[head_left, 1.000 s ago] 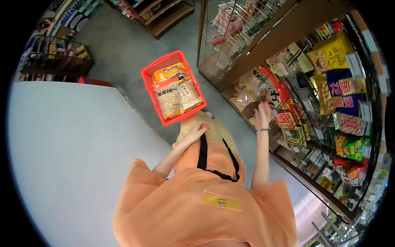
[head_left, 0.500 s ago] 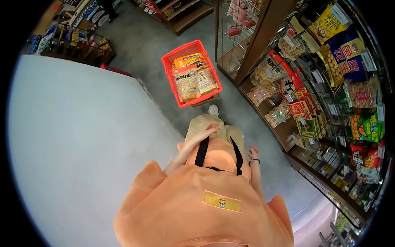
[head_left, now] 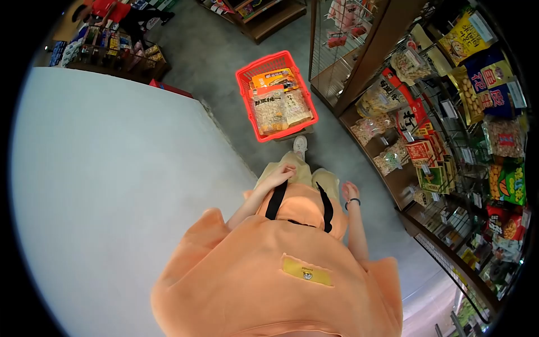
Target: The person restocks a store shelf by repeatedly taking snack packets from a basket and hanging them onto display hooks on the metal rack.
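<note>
My left hand point(head_left: 282, 174) rests in front of my beige trousers, beside a black strap point(head_left: 276, 200), its fingers loosely bent around nothing. At my other side hangs my right hand point(head_left: 350, 191), fingers relaxed and holding nothing, with a dark band on the wrist. Ahead of my feet stands a red shopping basket point(head_left: 242, 84), touched by neither hand. Inside lie an orange packet point(head_left: 273, 79), a large clear bag point(head_left: 269, 115) of pale pieces with an orange top, and a similar smaller bag point(head_left: 298, 108).
A dark shelf rack point(head_left: 370, 154) with hanging and stacked snack bags runs along the right. A white wall-like surface point(head_left: 123, 168) fills the left. Another person point(head_left: 115, 10) in red is at a goods stand point(head_left: 115, 49), far left. A wooden shelf point(head_left: 272, 23) stands ahead.
The view has shifted, so the basket and rack appear farther right. My right arm has swung slightly forward, and my left fingers look more gathered. More of the other person shows.
</note>
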